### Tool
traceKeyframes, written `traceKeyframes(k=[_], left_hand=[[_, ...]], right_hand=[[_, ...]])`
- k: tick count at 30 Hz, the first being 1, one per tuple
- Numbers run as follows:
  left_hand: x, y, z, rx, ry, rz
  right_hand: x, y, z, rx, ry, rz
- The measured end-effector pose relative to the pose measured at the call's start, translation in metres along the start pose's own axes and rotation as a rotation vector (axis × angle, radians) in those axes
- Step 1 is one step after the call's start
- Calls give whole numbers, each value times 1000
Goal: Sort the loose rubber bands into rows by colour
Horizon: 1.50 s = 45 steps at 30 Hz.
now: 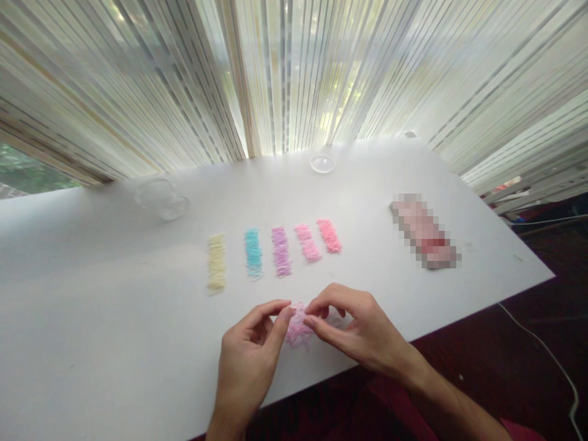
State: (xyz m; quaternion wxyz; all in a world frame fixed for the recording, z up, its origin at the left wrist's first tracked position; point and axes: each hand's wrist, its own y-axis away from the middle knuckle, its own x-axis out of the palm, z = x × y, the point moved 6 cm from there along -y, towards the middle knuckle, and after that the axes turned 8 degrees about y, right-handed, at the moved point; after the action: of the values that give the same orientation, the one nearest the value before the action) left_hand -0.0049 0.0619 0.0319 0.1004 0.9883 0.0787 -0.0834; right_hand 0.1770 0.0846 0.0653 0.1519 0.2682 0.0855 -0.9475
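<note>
A small tangle of pink-lilac strands (298, 331) is between my two hands near the table's front edge. My left hand (257, 343) pinches its left side between thumb and index finger. From the right, my right hand (351, 321) has thumb and fingertips closed at the tangle's upper right. Beyond the hands lie separate strips of short strands side by side: yellow (216, 263), blue (253, 254), purple (281, 252), light pink (307, 243) and coral pink (329, 236).
Clear round containers (163, 199) stand at the white table's (114, 294) back left, and a small clear dish (322, 163) at the back middle. A blurred pinkish object (422, 231) lies on the right. Striped string curtains (285, 73) hang along the back edge.
</note>
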Motion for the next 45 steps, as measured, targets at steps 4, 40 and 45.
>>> traceKeyframes(k=[4, 40, 45], left_hand=[[0, 1, -2, 15, -11, 3], [-8, -7, 4, 113, -68, -153], [-8, -7, 5, 92, -92, -154]], right_hand=[[0, -2, 2, -7, 11, -23], [-64, -25, -65, -5, 533, -399], [-61, -26, -65, -21, 502, -389]])
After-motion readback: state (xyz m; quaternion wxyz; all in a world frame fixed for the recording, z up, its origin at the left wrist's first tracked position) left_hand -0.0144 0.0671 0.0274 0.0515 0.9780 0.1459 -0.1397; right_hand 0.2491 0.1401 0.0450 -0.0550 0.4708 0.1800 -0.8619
